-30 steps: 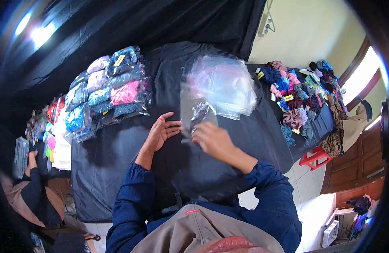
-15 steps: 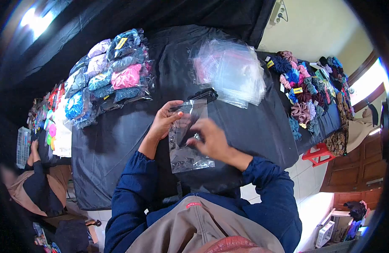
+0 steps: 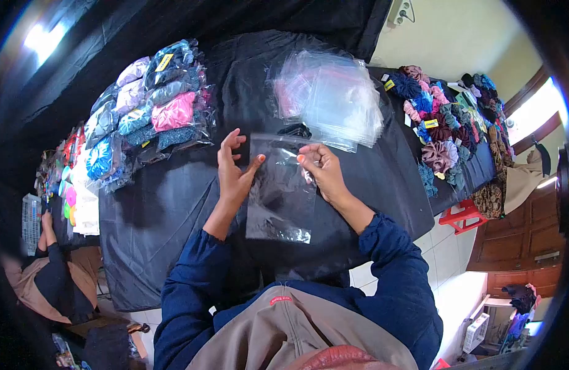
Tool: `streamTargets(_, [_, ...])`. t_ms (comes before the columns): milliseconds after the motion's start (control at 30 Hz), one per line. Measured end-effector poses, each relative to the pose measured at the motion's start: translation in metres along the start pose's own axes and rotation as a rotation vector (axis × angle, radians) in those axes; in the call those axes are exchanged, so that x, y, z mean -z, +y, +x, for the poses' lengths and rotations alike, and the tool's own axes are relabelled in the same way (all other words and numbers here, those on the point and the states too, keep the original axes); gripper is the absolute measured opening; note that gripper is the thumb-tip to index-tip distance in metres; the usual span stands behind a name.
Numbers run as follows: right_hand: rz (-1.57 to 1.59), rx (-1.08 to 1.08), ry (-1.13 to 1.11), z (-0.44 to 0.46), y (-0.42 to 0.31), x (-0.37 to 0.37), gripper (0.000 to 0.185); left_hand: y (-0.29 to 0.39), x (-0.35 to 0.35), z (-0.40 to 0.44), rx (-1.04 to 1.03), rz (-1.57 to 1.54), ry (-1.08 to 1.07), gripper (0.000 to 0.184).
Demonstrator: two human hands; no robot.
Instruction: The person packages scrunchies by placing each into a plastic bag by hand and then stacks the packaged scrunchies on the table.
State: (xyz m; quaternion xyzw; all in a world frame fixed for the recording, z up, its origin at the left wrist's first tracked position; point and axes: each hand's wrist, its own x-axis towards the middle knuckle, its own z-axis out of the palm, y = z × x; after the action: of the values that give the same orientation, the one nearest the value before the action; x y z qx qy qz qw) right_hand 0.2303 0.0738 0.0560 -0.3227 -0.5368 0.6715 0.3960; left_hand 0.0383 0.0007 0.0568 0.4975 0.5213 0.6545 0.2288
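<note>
A clear plastic bag is in front of me over the black cloth, looking flat, with nothing visible inside. My right hand pinches its upper right edge between thumb and fingers. At the bag's upper left edge is my left hand, its fingers spread and the thumb tip close to the plastic. Whether that thumb touches the bag I cannot make out. Just beyond the bag's top lies a small black object, partly covered by the plastic, its kind unclear.
Clear plastic bags lie in a loose pile at the back. Bagged scrunchies are heaped at back left, loose scrunchies at right. A red stool stands beside the table. Another person's arm reaches in at far left.
My right hand has moved from over the bag's middle to its upper right edge and pinches it. My left hand has loosened from the left edge, fingers now spread. The view has shifted slightly.
</note>
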Motion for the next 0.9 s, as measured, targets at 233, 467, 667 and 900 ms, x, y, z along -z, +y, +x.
streamTargets(233, [0.121, 0.164, -0.267, -0.010, -0.011, -0.009, 0.036, 0.028, -0.009, -0.012, 0.224, -0.166, -0.395, 0.059])
streamTargets(467, [-0.039, 0.303, -0.437, -0.019, -0.011, -0.006, 0.039, 0.026, 0.000, -0.005, 0.172, -0.103, -0.426, 0.042])
streamTargets(667, [-0.037, 0.378, -0.180, 0.006, 0.001, 0.010, 0.086, 0.066, 0.014, 0.001, 0.389, -0.495, -0.441, 0.045])
streamTargets(900, [0.341, -0.636, -1.195, -0.013, -0.024, 0.018, 0.095, 0.053, 0.027, 0.010, 0.523, -0.756, -0.334, 0.042])
